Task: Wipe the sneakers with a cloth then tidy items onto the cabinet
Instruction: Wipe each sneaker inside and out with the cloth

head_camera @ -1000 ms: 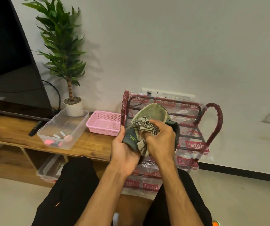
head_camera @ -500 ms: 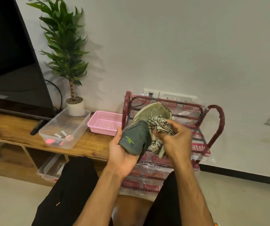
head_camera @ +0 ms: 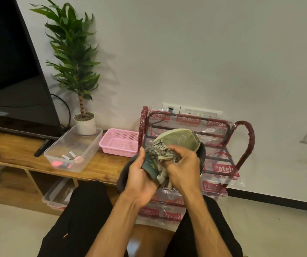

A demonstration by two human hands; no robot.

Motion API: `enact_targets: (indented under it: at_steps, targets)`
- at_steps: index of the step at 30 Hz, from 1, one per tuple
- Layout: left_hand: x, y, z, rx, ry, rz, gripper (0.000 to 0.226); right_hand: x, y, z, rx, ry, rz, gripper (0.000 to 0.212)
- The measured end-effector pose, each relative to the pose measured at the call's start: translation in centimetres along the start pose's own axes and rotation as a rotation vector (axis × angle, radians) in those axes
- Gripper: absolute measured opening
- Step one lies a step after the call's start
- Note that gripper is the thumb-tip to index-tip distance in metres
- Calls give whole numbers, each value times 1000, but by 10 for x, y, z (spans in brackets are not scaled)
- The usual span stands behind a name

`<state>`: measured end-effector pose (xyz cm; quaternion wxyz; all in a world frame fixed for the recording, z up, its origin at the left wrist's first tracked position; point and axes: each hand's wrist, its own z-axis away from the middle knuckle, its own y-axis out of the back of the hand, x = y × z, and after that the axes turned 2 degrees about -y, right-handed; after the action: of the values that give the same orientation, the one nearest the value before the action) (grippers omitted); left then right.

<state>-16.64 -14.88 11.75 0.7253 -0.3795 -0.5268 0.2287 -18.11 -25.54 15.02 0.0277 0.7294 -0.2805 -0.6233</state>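
TV [head_camera: 9, 62] fills upper left, standing on the wood cabinet [head_camera: 9, 149] along the left. Plant [head_camera: 71, 52] in a white pot sits beside it against the wall. Plastic-wrapped shoe rack [head_camera: 245, 138] is centre-right, behind the hands. Clear tub [head_camera: 93, 151] and pink basket [head_camera: 119, 143] are side by side on the cabinet top.

Sneaker [head_camera: 180, 140] is held mid-frame in front of the rack, sole toward the camera. Long axis is diagonal, toe upper right, heel lower left. Left hand [head_camera: 139, 175] cups the heel end from below, thumb curled over the dark upper. Right hand [head_camera: 184, 167] is clenched on the bunched cloth [head_camera: 160, 153], pressing it against the sneaker's middle, just right of the left hand.
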Motion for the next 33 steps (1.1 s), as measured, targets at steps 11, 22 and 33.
enact_targets:
  at_steps: [11, 22, 33]
  targets:
    - [-7, -1, -4, -39, -27, -72, 95, -18, 13, -1, -267, 50, -45, 34]
    - [-11, -6, -6, -13, -57, -116, 94, -20, 12, 4, -190, 101, 19, 34]
    - [-7, -5, -7, -14, -80, -70, 107, 5, -12, -15, 156, 66, 145, 51]
